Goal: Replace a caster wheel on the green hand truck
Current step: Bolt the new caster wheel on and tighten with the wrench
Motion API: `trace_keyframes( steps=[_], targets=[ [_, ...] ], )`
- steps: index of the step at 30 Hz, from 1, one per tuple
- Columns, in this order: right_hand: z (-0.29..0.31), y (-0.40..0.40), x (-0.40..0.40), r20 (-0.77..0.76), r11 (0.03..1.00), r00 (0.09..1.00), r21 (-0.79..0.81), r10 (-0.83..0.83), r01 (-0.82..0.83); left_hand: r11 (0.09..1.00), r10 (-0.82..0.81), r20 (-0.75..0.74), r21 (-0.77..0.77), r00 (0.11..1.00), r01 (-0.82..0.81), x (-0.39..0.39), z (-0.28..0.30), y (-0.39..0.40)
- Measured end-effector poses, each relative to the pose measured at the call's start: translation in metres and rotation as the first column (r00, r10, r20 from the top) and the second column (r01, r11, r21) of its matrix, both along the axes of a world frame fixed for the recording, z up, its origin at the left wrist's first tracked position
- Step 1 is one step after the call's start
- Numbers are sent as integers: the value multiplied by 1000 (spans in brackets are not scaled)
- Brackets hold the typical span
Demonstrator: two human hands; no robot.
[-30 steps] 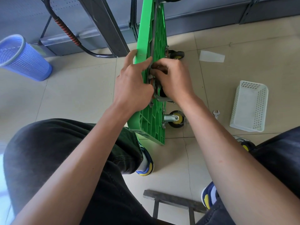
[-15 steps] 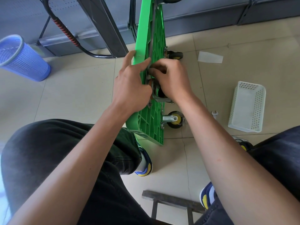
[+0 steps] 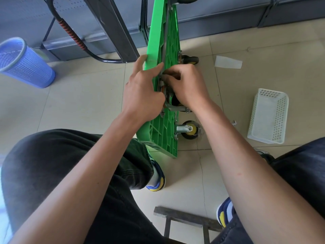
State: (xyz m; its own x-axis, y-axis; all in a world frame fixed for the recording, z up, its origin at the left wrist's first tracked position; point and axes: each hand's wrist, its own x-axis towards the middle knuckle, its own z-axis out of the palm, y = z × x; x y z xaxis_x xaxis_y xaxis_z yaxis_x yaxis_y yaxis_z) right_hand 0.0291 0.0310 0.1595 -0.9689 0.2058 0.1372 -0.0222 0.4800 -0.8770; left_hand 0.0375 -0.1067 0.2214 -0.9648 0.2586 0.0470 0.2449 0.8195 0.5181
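Green hand truck (image 3: 164,50) stands on edge on the tiled floor (image 3: 88,103), ribbed underside facing right, deck edge facing the person. All places below are relative to the truck.

Left hand (image 3: 142,92) is against the deck's left face and edge: index finger straight up the left side, thumb straight across the edge. Fingers extended, pressing, not wrapped round anything.

Right hand (image 3: 187,86) is on the underside at mid-height, fingers curled in against the caster wheel (image 3: 175,101) mount there. Fingertips are tucked at the plate; can't tell whether that grip is on the bracket or on a small fastener. The hand hides most of that caster; only the metal fork and a bit of black tyre show.

Two more casters on the same face: one lower (image 3: 189,130), yellow hub, and one higher (image 3: 190,60).

Around:
- white perforated basket (image 3: 269,117) to the right, on the floor
- small wrench (image 3: 233,122) between basket and truck, mostly behind the right forearm
- paper scrap (image 3: 228,62) upper right
- blue bin (image 3: 22,64) far left
- folded black handle bar (image 3: 73,34) upper left, by grey shelving (image 3: 219,13)
- dark metal stool frame (image 3: 184,221) below, between the person's knees
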Motion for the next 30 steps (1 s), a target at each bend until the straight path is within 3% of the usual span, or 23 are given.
trace_keyframes(
  steps=[6,12,30],
  targets=[
    [0,-1,-1,7,999,1000,-41,-29,29,1000,5,1,4,1000,-5,0,0,0],
    [1,3,-2,65,998,996,4,59,-60,1000,9,4,7,1000,-9,0,-1,0],
    [2,-1,1,117,997,993,60,32,-39,1000,8,9,12,1000,-8,0,-2,1]
  ],
)
